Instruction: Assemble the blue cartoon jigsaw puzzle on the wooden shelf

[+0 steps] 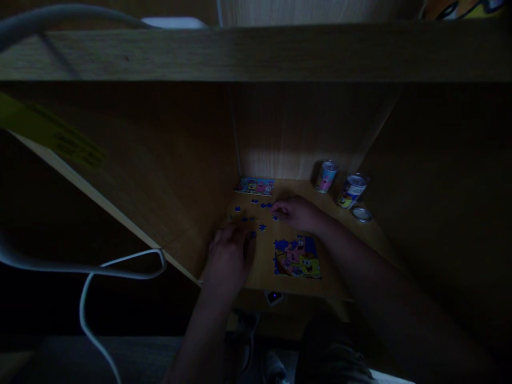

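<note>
Cable (120,274), white, looped at far left, in front of the side panel carrying a yellow label (44,130). Left hand (229,253) was palm down beside that panel, low over the shelf (256,272), fingers loosely bent, partly spread; couldn't tell if anything was under it. One blue piece sat right by its fingertips.

Loose puzzle pieces (262,228) were scattered between the hands: mostly blue, a few with yellowish bits, roughly ten; exact count unclear, too small and dark. One picture card (256,186) lay behind them near the back wall, cartoon figures on light blue.

One joined puzzle section (298,257) lay flat near the front edge: pink and yellow cartoon figures on blue, knobbly left edge. Right hand (296,210) was behind it, fingers curled in, thumb and index nearly together at the pieces; couldn't tell if they pinched one. A piece was just below the fingertips.

Right side: two printed cans (352,191), upright, apart. One round metal lid (362,214) lay flat in front.
</note>
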Demonstrator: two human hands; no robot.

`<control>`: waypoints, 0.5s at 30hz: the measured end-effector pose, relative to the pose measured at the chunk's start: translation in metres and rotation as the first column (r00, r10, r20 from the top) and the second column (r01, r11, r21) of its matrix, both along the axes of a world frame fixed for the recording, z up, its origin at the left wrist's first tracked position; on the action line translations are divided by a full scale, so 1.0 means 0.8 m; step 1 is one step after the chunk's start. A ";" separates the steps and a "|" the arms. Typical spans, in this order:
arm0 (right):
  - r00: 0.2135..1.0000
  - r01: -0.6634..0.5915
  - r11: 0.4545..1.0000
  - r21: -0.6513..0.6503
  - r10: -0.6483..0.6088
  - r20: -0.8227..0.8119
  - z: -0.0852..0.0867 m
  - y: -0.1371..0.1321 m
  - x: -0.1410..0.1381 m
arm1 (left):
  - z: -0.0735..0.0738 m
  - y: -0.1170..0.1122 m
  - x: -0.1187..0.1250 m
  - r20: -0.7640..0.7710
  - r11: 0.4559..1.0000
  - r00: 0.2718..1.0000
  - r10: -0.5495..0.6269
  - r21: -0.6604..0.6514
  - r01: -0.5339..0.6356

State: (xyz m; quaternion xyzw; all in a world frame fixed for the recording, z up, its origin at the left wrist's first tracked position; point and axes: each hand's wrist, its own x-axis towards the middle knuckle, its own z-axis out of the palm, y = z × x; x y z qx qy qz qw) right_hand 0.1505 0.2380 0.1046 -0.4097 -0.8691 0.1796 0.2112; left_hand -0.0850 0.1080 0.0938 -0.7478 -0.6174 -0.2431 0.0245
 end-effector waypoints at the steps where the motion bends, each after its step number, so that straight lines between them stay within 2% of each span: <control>1: 1.000 -0.001 1.000 0.004 0.001 -0.003 -0.001 0.000 0.000 | 0.000 0.000 0.000 -0.010 1.000 1.000 -0.006 -0.006 0.006; 5: 1.000 0.011 1.000 0.015 -0.010 -0.019 0.000 0.002 0.002 | -0.003 0.003 -0.002 -0.009 0.999 0.999 -0.031 -0.045 0.031; 9: 0.999 0.008 1.000 -0.028 -0.010 -0.051 0.001 0.003 0.001 | -0.008 0.011 -0.011 0.099 0.991 0.988 -0.119 -0.050 0.124; 12: 0.988 -0.044 0.987 -0.152 0.021 -0.153 0.003 0.000 -0.002 | -0.008 0.015 -0.020 0.216 0.977 0.956 -0.198 -0.039 0.211; 15: 0.942 -0.224 0.912 -0.345 0.112 -0.315 0.010 -0.008 -0.007 | -0.004 0.013 -0.021 0.350 0.960 0.908 -0.231 -0.071 0.272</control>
